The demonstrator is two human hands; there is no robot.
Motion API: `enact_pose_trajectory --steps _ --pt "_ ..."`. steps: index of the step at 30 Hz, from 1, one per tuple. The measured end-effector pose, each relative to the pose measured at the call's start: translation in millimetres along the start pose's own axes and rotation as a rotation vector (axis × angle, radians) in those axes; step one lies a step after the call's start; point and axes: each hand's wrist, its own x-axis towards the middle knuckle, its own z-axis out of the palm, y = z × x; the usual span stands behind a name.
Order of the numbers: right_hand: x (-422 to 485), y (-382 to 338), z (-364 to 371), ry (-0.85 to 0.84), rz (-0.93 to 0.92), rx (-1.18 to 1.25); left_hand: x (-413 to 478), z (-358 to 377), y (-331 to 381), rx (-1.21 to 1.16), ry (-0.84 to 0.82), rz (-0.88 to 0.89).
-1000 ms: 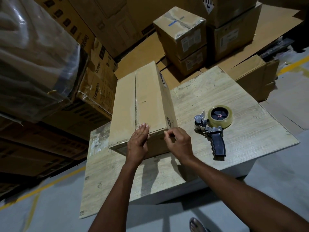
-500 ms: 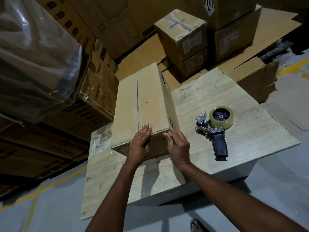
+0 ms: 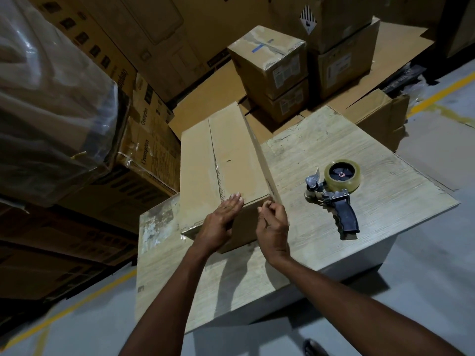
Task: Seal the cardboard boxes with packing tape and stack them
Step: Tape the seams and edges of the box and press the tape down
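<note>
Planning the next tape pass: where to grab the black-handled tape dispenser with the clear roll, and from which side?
Probably the black pistol handle of the tape dispenser, coming from the near edge of the pale wooden table. It lies flat on its side, handle pointing toward the person, clear roll and metal cutter at the far end. The right hand is nearer.

Pale wood-grain square tabletop [image 3: 385, 176] centre. Clear-plastic-wrapped bulky load [image 3: 51, 98] 10 o'clock. Grey concrete floor [image 3: 437, 253] 4 o'clock; yellow painted floor line [image 3: 77, 305] 7 o'clock.
</note>
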Motion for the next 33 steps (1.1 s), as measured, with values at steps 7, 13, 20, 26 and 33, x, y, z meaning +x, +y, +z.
enact_pose_trajectory --steps 7,13,20,26,33 --pt "-13 3 14 -0.05 -0.113 -0.3 1 5 -13 0.026 0.043 0.076" --pt "-10 21 -2 -0.032 -0.348 -0.202 -2 18 -16 -0.004 0.136 0.126" --pt "50 29 -26 -0.192 -0.244 -0.211 -4 13 -22 -0.074 0.254 0.086" --pt "64 41 -21 -0.421 -0.294 -0.214 -10 21 -34 0.053 0.348 -0.003" --pt "49 46 -17 -0.431 -0.321 -0.194 -11 23 -40 0.104 0.323 0.08"
